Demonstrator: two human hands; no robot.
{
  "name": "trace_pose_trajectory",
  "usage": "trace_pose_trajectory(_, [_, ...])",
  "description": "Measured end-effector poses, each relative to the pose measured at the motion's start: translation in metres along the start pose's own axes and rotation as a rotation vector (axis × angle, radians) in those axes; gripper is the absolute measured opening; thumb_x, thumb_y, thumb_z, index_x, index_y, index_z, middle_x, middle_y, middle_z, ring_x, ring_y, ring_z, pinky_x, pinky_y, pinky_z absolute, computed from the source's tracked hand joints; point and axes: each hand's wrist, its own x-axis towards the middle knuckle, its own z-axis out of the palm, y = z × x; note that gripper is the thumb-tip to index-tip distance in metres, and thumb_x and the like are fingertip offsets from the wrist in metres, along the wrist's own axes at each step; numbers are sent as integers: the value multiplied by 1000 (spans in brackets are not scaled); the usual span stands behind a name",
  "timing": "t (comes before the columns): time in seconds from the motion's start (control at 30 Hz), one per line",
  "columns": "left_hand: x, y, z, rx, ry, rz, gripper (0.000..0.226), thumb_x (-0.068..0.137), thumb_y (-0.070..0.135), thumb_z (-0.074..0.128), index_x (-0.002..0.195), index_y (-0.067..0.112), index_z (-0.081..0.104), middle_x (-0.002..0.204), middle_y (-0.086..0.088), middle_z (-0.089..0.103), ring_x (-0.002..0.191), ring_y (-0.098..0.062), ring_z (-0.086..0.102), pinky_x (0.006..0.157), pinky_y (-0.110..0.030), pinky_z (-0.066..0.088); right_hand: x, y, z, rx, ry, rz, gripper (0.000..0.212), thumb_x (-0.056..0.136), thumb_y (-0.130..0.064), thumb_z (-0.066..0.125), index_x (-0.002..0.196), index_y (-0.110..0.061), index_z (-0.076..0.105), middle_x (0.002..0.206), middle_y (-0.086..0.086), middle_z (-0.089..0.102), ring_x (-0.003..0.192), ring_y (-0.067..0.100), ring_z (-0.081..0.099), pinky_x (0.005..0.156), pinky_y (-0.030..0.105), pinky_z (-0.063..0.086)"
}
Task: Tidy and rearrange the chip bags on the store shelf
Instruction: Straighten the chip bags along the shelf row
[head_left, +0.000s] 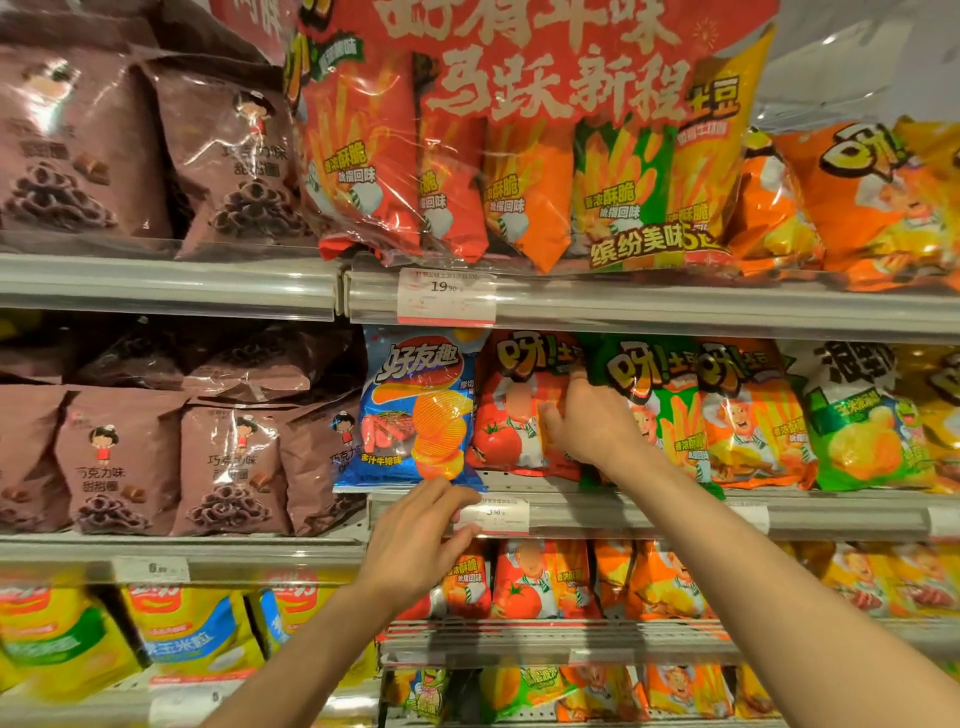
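Note:
On the middle shelf (623, 512) a blue chip bag (415, 410) stands upright, with a red tomato chip bag (511, 410) to its right, then a green bag (660, 395) and an orange bag (748, 415). My right hand (592, 421) presses between the red bag and the green bag, fingers wrapped on the red bag's right edge. My left hand (421, 535) hovers just below the blue bag's bottom edge, fingers apart and curled, beside a price tag (493, 514); whether it touches the bag is unclear.
Brown chocolate ring snack bags (228, 467) fill the left bays. A large multipack of fry snacks (519, 156) leans over the upper shelf rail. Smaller orange and red bags (545, 582) fill the shelf below. A green-and-white bag (857, 421) sits at the right.

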Motion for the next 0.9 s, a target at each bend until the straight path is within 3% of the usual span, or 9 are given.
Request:
trace_pose_trajectory(0.1, [0, 0, 0, 4, -6, -2, 29, 91, 41, 64, 119, 34, 59, 96, 16, 54, 89, -4, 54, 67, -25, 47, 3, 7, 3, 119, 22, 66, 67, 94, -51, 60, 138, -4, 41, 99, 13, 71, 93, 34, 68, 76, 40, 55])
trace_pose_trajectory(0.2, [-1, -1, 0, 1, -9, -4, 28, 92, 42, 62, 119, 35, 58, 96, 17, 52, 89, -3, 53, 68, -25, 46, 0, 20, 8, 157, 95, 32, 87, 86, -58, 67, 149, -15, 27, 84, 2, 70, 78, 25, 70, 72, 46, 59])
trace_pose_trajectory(0.3, [0, -3, 1, -10, -14, -3, 28, 92, 42, 61, 119, 36, 58, 95, 19, 50, 88, 0, 51, 68, -25, 46, -4, 28, 8, 236, 104, -32, 92, 85, -52, 72, 153, -29, 13, 98, 1, 71, 95, 25, 69, 89, 50, 55])
trace_pose_trajectory(0.37, [1, -3, 1, -10, -14, -6, 27, 92, 44, 60, 118, 37, 57, 94, 20, 49, 87, 1, 49, 68, -24, 46, -2, 26, 0, 370, 20, -55, 95, 88, -38, 75, 156, -22, 11, 109, 5, 67, 100, 24, 65, 88, 40, 54])
trace_pose_trajectory(0.43, [2, -2, 1, -12, -10, -14, 28, 91, 46, 61, 118, 38, 57, 93, 20, 49, 86, 1, 49, 68, -24, 46, 5, 21, -9, 501, -100, -27, 89, 89, -33, 74, 155, -19, 16, 110, 3, 64, 97, 20, 61, 85, 33, 52])
trace_pose_trajectory(0.53, [2, -2, 2, -18, -7, -25, 28, 90, 46, 62, 117, 39, 57, 92, 21, 48, 85, 1, 49, 69, -25, 47, 18, 18, -12, 596, -208, 47, 76, 87, -32, 77, 148, -13, 34, 117, 3, 62, 103, 19, 59, 96, 36, 52])
trace_pose_trajectory(0.7, [2, -1, 2, -18, 9, -36, 28, 89, 45, 64, 116, 39, 58, 91, 21, 48, 86, 1, 49, 68, -24, 43, 15, 17, -3, 699, -123, 26, 91, 83, -23, 82, 155, -21, 27, 112, -3, 62, 104, 15, 60, 88, 25, 47])
trace_pose_trajectory(0.9, [2, 0, 1, -25, 3, -41, 28, 88, 46, 64, 115, 40, 57, 91, 22, 47, 84, 3, 48, 67, -24, 44, 20, 18, 5, 662, -139, 100, 78, 79, -28, 85, 141, -11, 42, 118, 5, 65, 110, 22, 62, 93, 34, 52])
